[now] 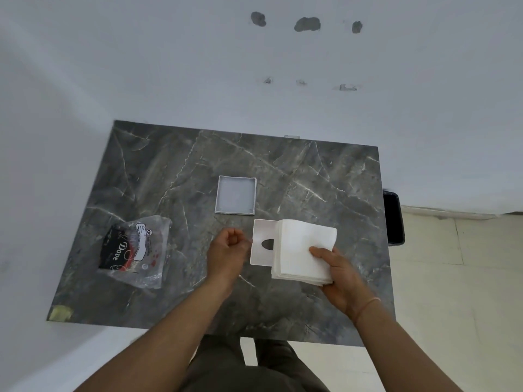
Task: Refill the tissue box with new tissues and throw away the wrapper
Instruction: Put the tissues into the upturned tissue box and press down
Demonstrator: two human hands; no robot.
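Note:
My right hand (338, 271) grips a stack of white tissues (304, 248) above the grey marble table (158, 171). Under the stack's left side lies the white tissue box lid (261, 241) with an oval slot, flat on the table. The open white box base (235, 195) sits just beyond it, nothing inside. My left hand (226, 251) hovers beside the lid's left edge, fingers curled, holding nothing. The clear plastic wrapper (135, 250) with a black printed label lies crumpled at the left of the table.
A black bin (394, 219) stands on the floor against the table's right edge. White walls close in behind and on the left. A piece of yellowish tape (60, 313) sits on the table's near left corner.

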